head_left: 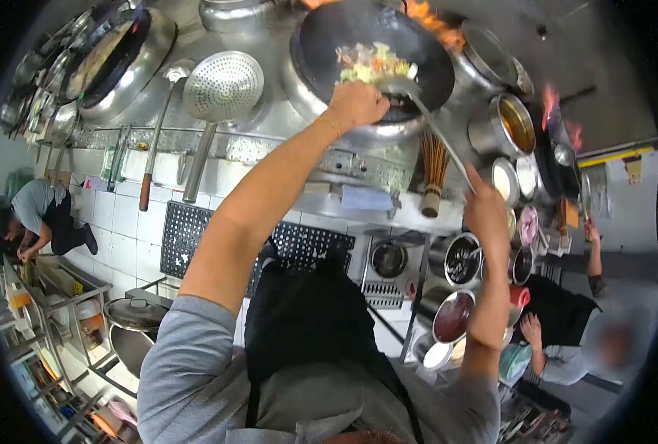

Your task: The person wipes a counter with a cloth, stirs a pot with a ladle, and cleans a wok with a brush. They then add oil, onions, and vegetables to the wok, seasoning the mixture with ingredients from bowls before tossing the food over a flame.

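My left hand (358, 103) is closed at the near edge of a black wok (325, 37), gripping it there; the exact hold is hidden under my fingers. Chopped food (369, 63), pale, green and orange, lies in the wok. My right hand (486, 211) is wrapped round the long handle of a metal ladle (438, 129). The ladle's bowl rests inside the wok, beside the food and just right of my left hand. Flames (425, 16) rise behind the wok's far rim.
A perforated skimmer (224, 85) and a wooden-handled ladle (159, 140) lie on the stove to the left. A bamboo brush (434, 170) hangs at its front edge. Pots of sauce (454, 314) stand at right. One co-worker (558, 311) works at right, another (40, 214) bends at far left.
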Available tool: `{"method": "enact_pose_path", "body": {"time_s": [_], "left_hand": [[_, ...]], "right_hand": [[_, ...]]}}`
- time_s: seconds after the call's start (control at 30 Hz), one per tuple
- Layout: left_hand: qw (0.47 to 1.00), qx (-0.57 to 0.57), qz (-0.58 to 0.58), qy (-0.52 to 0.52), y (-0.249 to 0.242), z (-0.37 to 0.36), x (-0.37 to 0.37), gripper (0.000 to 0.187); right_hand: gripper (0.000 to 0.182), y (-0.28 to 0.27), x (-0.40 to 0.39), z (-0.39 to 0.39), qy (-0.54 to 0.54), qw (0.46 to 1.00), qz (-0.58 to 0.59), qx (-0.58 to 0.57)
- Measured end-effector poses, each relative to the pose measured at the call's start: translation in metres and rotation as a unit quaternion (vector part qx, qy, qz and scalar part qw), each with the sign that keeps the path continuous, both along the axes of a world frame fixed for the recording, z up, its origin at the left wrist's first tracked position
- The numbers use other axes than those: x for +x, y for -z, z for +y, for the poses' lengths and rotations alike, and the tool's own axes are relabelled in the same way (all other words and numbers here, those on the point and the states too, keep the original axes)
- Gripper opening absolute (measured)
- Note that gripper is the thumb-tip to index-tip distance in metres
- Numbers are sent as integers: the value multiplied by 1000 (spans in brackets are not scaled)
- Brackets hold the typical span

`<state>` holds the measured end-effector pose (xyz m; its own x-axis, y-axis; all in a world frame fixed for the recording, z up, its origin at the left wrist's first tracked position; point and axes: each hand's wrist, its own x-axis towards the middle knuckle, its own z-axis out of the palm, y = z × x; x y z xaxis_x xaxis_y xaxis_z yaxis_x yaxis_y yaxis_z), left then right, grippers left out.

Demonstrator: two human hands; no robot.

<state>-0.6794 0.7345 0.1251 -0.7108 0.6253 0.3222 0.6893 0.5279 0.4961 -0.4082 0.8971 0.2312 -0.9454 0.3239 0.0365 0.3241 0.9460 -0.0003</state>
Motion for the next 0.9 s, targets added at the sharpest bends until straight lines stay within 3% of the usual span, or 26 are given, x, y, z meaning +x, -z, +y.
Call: {"method": "enact_pose_path", "body": {"time_s": [0.1, 0.23, 0.3, 0.37, 0.43, 0.47, 0.57, 0.7, 0.73, 0.83, 0.9], "left_hand": [[1000, -26, 4, 5, -14, -7, 20, 37], [996, -29, 39, 80, -72, -37, 58, 35], [996, -24, 83, 35, -86, -32, 50, 32], [995, 6, 92, 24, -73, -24, 33, 32], [993, 64, 102, 1, -38, -18, 29, 34], [995, 33, 96, 2, -23, -23, 39, 35], [997, 11, 75, 24, 3, -54, 88, 34], [997, 21, 74, 0, -17, -58, 76, 31], [1000, -6, 23, -4, -26, -54, 65, 26], [999, -18, 48, 7, -27, -43, 43, 27], [998, -21, 64, 12, -35, -40, 48, 31]], "right_hand": [[50, 17, -24, -19, 11, 999, 15, -31], [51, -42, 4, -17, -12, 996, 0, -90], [50, -48, -7, -19, -11, 999, -30, -37], [49, -41, -39, -30, -1, 1000, -31, -8], [47, -13, -73, -36, 77, 996, -43, -17], [47, 0, -72, -40, 76, 996, -40, -17], [47, 22, -66, -32, 51, 994, 92, -22], [45, 0, -30, -13, -20, 990, 117, -79], [45, -3, -26, -12, -23, 990, 119, -78], [43, -16, -19, -18, 21, 998, 11, -57], [44, -28, -2, -24, 0, 999, 12, -44]]}}
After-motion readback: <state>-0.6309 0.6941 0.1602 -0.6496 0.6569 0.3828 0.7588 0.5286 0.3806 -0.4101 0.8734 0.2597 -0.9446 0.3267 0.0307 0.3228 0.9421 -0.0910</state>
